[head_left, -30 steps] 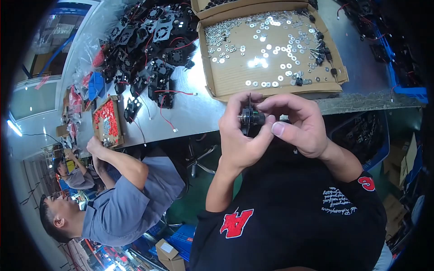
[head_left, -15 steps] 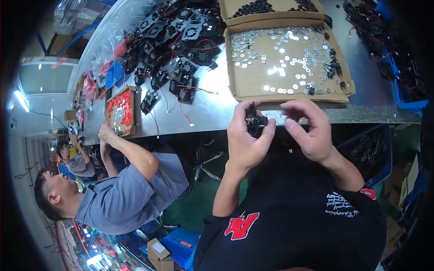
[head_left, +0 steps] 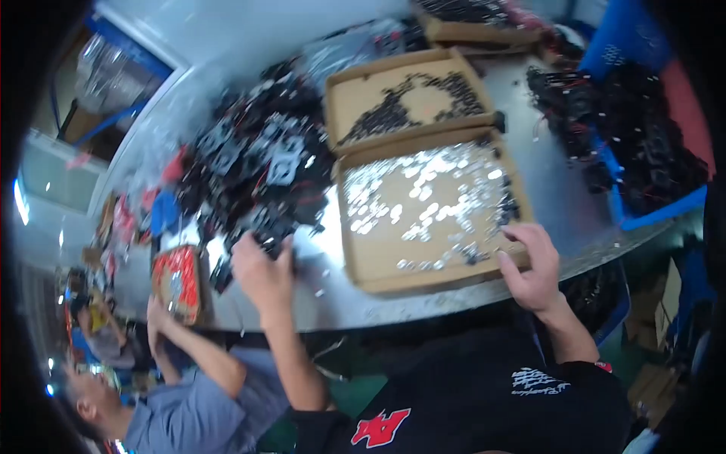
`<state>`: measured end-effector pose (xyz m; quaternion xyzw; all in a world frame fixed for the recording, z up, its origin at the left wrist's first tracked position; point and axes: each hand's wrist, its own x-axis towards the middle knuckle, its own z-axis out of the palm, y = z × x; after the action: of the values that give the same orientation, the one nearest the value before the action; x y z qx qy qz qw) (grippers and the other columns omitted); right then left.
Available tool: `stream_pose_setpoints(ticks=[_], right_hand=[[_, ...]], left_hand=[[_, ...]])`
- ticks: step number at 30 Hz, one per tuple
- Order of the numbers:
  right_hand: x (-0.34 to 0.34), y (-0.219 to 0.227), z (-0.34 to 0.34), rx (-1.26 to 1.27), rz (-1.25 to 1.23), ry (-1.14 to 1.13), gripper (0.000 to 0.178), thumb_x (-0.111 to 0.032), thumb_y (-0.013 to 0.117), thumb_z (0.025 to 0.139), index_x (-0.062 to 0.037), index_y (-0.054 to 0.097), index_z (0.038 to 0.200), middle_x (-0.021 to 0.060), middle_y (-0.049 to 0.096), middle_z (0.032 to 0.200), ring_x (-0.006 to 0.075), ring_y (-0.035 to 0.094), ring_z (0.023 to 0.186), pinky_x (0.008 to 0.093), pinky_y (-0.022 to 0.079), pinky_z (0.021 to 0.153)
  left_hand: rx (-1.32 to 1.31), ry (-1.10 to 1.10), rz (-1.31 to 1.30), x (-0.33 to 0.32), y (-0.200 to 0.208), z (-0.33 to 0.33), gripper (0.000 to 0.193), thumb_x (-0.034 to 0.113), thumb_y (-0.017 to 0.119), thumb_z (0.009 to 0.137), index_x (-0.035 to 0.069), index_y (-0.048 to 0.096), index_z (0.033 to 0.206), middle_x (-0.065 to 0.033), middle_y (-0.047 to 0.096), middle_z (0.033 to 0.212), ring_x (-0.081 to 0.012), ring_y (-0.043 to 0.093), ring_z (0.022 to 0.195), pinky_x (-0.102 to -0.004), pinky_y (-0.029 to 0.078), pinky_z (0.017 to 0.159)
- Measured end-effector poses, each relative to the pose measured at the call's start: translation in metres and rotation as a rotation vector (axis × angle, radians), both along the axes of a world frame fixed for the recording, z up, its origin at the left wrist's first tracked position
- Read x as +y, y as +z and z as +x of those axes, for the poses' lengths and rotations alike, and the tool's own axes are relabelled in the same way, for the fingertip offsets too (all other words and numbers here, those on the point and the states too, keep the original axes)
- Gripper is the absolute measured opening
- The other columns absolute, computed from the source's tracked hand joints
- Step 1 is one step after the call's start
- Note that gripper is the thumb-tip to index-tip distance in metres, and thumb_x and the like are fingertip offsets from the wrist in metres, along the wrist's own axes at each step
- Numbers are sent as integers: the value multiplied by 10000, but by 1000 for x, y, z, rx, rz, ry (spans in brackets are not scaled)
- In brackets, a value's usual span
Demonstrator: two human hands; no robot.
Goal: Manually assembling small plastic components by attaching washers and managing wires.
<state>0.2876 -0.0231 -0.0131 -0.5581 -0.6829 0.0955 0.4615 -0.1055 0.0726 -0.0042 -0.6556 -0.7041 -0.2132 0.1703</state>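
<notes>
My left hand [head_left: 263,276] reaches to the near edge of a heap of black fan-like parts with wires [head_left: 283,155]. Its thumb and fingers are spread beside a dark part [head_left: 266,236]; motion blur hides whether they touch it. My right hand [head_left: 535,268] is over the near right corner of a shallow cardboard tray [head_left: 393,281], thumb and forefinger apart, with nothing visible between them. Shiny washers [head_left: 423,208] are scattered in this tray. Small dark pieces with wires [head_left: 508,204] lie along its right wall, close to my right fingertips.
Behind the tray, a cardboard lid [head_left: 363,87] bears many small black pieces. A blue bin [head_left: 643,216] with black wired parts stands at the right. To the left, a co-worker's hands [head_left: 157,318] are at a small box [head_left: 198,299] of red pieces.
My left hand has moved left from the tray's front to the heap; the black part it held no longer shows distinctly. My right hand has moved to the tray's right corner. The view has shifted.
</notes>
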Motion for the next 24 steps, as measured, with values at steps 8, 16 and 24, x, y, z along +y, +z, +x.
stream_pose_setpoints(ticks=[8, 16, 24], right_hand=[[163, 15, 151, -351, -284, -292, 274, -201, 693, 825, 6, 675, 1005, 191, 661, 928, 335, 651, 830, 404, 517, 767], [273, 19, 231, -728, -568, -430, 366, -325, 761, 794, -3, 725, 965, 229, 705, 944, 393, 683, 934, 467, 544, 831], [225, 37, 241, 124, 7, -536, 302, -286, 693, 940, 15, 707, 913, 74, 708, 794, 176, 658, 710, 335, 513, 680]], left_hand=[[-14, -52, 49, 21, -18, -16, 794, 373, 826, 781, -83, 483, 1333, -268, 562, 1289, -436, 511, 1220, -480, 406, 1028], [-405, -215, 130, -66, -12, 43, 477, 27, 739, 781, -30, 539, 1210, -195, 566, 1134, -317, 558, 1012, -397, 452, 895], [-657, -506, -90, -113, -8, 101, 73, -12, 709, 821, 4, 650, 860, -94, 622, 724, -183, 592, 601, -289, 482, 587]])
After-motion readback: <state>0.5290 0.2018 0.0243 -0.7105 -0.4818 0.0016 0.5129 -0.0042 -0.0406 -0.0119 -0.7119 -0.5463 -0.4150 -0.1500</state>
